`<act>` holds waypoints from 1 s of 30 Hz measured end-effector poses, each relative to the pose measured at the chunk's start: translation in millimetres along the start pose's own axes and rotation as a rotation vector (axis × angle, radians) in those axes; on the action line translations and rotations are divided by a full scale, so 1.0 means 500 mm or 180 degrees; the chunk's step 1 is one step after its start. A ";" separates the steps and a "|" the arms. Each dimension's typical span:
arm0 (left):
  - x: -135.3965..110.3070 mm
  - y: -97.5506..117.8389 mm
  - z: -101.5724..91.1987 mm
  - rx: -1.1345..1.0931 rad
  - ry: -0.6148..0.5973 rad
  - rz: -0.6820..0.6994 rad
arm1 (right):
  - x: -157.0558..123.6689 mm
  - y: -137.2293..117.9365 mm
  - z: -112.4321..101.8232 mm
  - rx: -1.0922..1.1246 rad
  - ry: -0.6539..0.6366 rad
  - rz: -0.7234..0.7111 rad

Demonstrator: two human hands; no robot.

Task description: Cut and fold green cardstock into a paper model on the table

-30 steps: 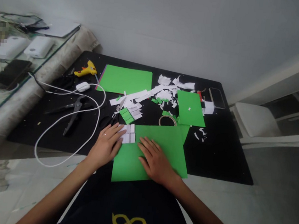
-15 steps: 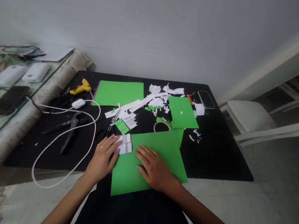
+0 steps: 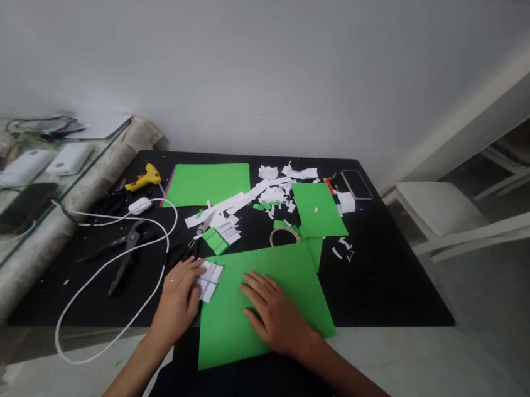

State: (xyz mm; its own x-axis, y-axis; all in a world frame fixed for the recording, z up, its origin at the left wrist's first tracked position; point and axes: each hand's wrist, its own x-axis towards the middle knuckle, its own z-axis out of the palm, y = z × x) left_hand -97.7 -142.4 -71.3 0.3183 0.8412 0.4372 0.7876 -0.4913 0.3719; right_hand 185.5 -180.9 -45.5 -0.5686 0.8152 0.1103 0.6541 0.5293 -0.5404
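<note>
A large green paper sheet (image 3: 226, 336) lies at the table's front edge, partly over my lap. My right hand (image 3: 276, 312) rests flat on its middle, fingers stretched out and holding nothing. At the sheet's left edge, my left hand (image 3: 178, 293) has its fingers over a small white paper piece (image 3: 210, 279) with grey lines or folds, and the thumb is close beside it. The fingers hide part of that piece. Just beyond are a small green paper piece (image 3: 214, 241) with lines across it and black-handled scissors (image 3: 182, 252), partly hidden.
White paper scraps (image 3: 272, 194), a tape roll (image 3: 284, 236) and a smaller green sheet (image 3: 319, 212) lie further back. Another green sheet (image 3: 210, 183) is at the back left, near a yellow glue gun (image 3: 144, 177). A white cable (image 3: 95, 280) loops over the left side, beside large dark shears (image 3: 123, 259).
My left hand has drawn the white paper piece slightly left, turning it on the green sheet's edge. The right hand stays flat on the sheet. The whole view has shifted downward.
</note>
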 end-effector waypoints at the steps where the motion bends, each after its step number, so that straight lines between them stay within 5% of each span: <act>1: 0.000 -0.002 0.001 -0.0001 0.0019 -0.0003 | 0.000 0.000 0.000 -0.0001 0.0009 -0.0001; 22: -0.005 -0.013 0.005 -0.0210 0.0249 -0.0081 | 0.000 0.004 0.004 0.0055 0.0141 -0.0039; 27: -0.005 -0.012 0.003 -0.0257 0.0252 -0.0116 | -0.038 0.011 0.005 0.0152 0.0298 -0.0125; 30: -0.005 -0.009 0.003 -0.0222 0.0246 -0.0146 | -0.076 0.010 -0.014 0.0114 -0.0068 -0.0272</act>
State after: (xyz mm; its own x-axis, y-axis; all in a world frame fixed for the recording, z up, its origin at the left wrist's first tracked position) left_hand -101.5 -141.9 -75.3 0.2391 0.8445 0.4792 0.7609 -0.4696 0.4479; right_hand 213.8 -207.6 -46.4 -0.6322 0.7621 0.1397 0.5848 0.5876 -0.5592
